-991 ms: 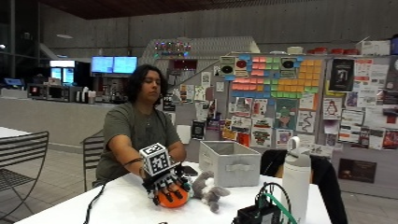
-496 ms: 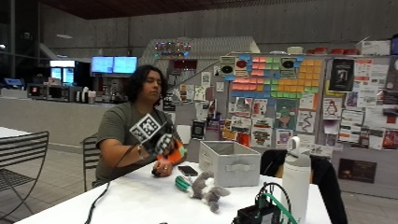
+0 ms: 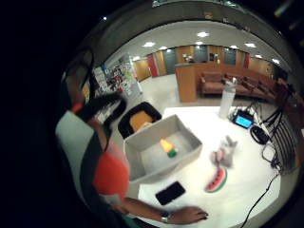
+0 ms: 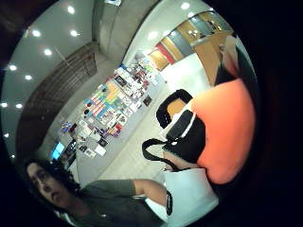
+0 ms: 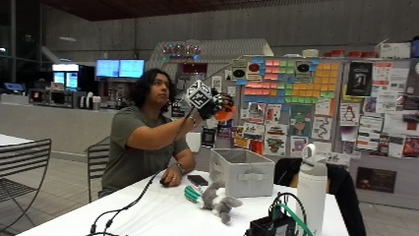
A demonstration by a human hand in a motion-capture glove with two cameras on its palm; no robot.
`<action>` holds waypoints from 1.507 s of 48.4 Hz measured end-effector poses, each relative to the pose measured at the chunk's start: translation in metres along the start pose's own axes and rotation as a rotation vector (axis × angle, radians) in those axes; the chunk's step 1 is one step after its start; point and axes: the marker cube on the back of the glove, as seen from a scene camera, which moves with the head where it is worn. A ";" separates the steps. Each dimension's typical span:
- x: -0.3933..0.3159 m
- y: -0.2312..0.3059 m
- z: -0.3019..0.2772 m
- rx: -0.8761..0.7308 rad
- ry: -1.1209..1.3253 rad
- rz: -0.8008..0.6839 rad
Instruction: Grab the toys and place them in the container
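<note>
My gloved right hand (image 5: 211, 104) is raised to head height and grips a round orange toy (image 5: 225, 114), which looms close to the palm (image 3: 110, 175) (image 4: 227, 137). Well below it, slightly to the side, the grey fabric container (image 5: 242, 172) stands on the white table; an orange-and-green toy (image 3: 167, 146) lies inside it on the container's floor (image 3: 154, 159). A grey plush toy (image 5: 216, 199) (image 3: 224, 153) and a watermelon-slice toy (image 5: 191, 193) (image 3: 216, 179) lie on the table beside the container.
The person's bare hand (image 5: 169, 181) rests on the table near a black phone (image 5: 197, 180). A white bottle (image 5: 312, 184) and a black device with cables (image 5: 275, 226) stand near the table's front. A black chair (image 3: 137, 118) is behind the container.
The gloved hand has lifted the orange toy from the table beside the plush up to head height, above the container.
</note>
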 end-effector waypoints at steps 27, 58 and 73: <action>0.263 0.068 -0.013 -0.187 0.032 0.623; 0.338 0.111 0.047 -0.148 0.497 0.833; 0.095 0.033 -0.005 0.041 0.099 0.279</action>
